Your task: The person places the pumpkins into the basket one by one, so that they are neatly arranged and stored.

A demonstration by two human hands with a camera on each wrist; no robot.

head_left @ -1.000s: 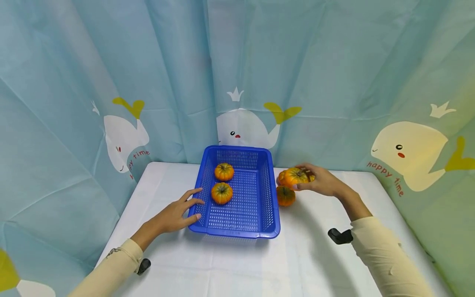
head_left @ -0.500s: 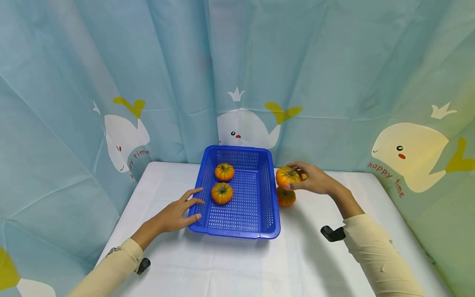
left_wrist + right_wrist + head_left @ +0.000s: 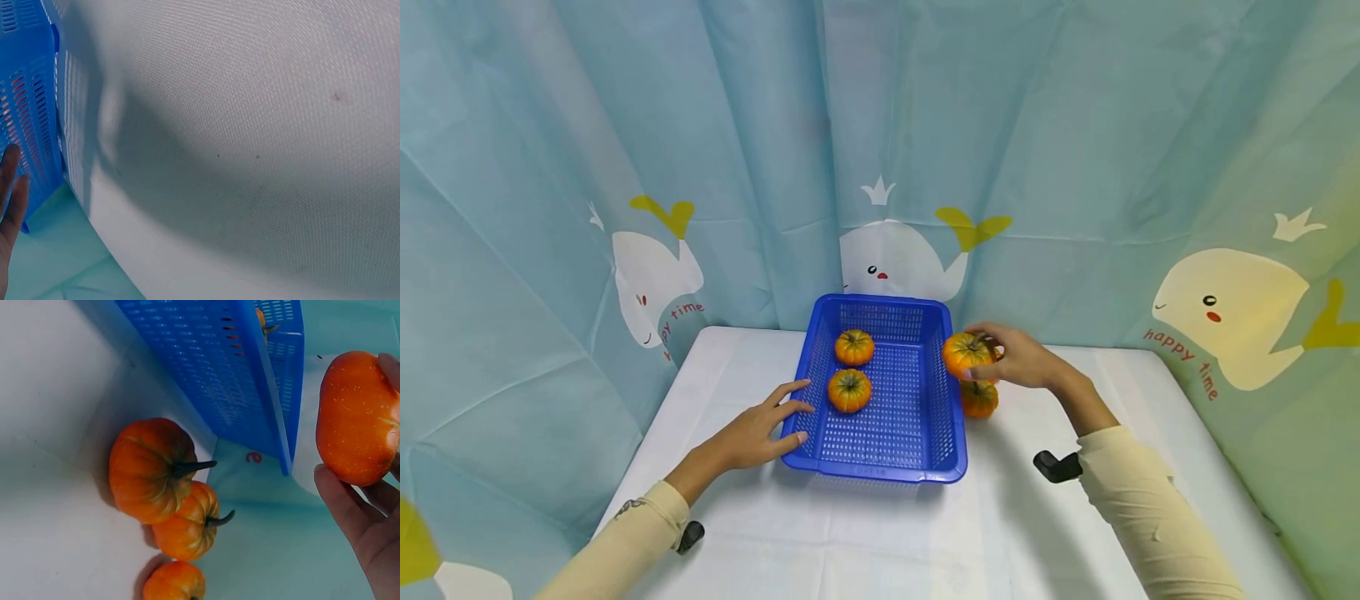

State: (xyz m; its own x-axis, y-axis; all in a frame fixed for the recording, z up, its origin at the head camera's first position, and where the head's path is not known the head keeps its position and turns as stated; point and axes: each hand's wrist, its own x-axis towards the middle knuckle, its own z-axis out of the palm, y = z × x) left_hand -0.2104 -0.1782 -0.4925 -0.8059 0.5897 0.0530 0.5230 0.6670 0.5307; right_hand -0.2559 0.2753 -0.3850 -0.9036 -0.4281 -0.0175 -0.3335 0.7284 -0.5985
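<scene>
The right hand (image 3: 1018,357) grips a held pumpkin (image 3: 958,357) off the table (image 3: 895,533), thumb and fingers spread just as wide as the fruit. Immediately left of this grip, the right wall of the blue basket (image 3: 874,472) stands between the held pumpkin and the basket's inside; in the right wrist view, a gap shows between fruit and rim. Farther left of the grip, a far pumpkin (image 3: 853,347) and a near pumpkin (image 3: 849,391) lie inside, along the basket's left side. Below the grip, outside the basket, a large pumpkin (image 3: 147,472), a middle pumpkin (image 3: 184,528) and a partly cropped pumpkin (image 3: 172,584) sit close together. Well left of the grip, the left hand (image 3: 748,435) touches the basket's left rim, fingers extended and apart, clasping nothing. Beyond both hands hangs a whale-print curtain (image 3: 1075,125).
</scene>
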